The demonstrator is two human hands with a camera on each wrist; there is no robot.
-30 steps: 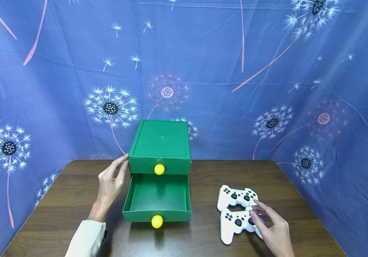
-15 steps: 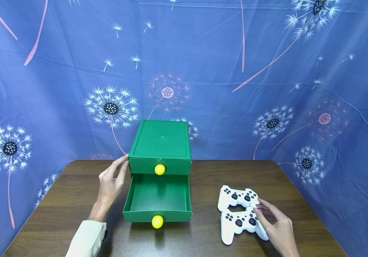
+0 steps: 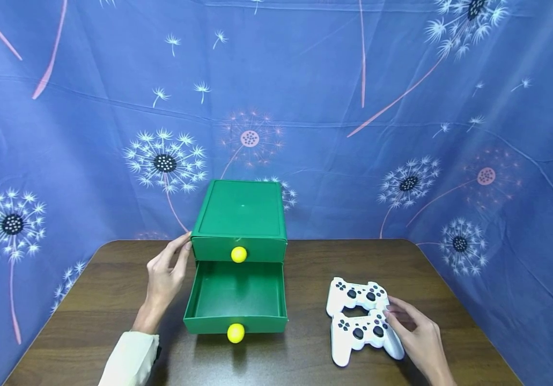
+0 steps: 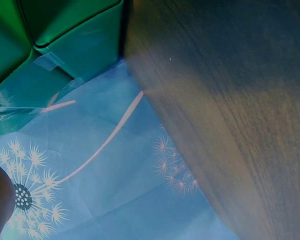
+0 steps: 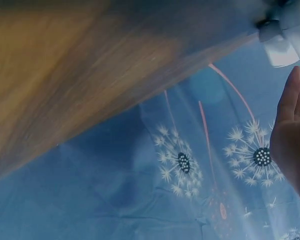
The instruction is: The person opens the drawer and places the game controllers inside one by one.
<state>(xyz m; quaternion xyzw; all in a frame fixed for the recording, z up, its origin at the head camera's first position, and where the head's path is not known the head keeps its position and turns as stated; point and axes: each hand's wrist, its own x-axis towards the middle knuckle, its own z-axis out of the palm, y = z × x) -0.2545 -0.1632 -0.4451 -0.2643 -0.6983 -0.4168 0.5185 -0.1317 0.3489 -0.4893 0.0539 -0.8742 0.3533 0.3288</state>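
Note:
A small green drawer cabinet (image 3: 237, 209) with round yellow knobs stands left of centre in the head view. Its lower drawer (image 3: 235, 323) is pulled out, and the upper one is closed. My left hand (image 3: 164, 279) touches the cabinet's left side near the front corner with its fingertips. To the right lie two white game controllers, the rear controller (image 3: 348, 291) just behind the front controller (image 3: 346, 339). My right hand (image 3: 421, 335) is at their right ends, fingertips against or very near them. In the right wrist view its fingers (image 5: 291, 95) look straight beside the white plastic.
A brown wooden table (image 3: 300, 300) carries everything. Behind it and along its sides hangs a blue cloth (image 3: 315, 80) with a dandelion print. Clear tape (image 4: 47, 62) shows on the green cabinet in the left wrist view.
My right hand has drawn back slightly to the right, from over the front controller to the controllers' right ends. The left hand, the cabinet and the controllers look unmoved.

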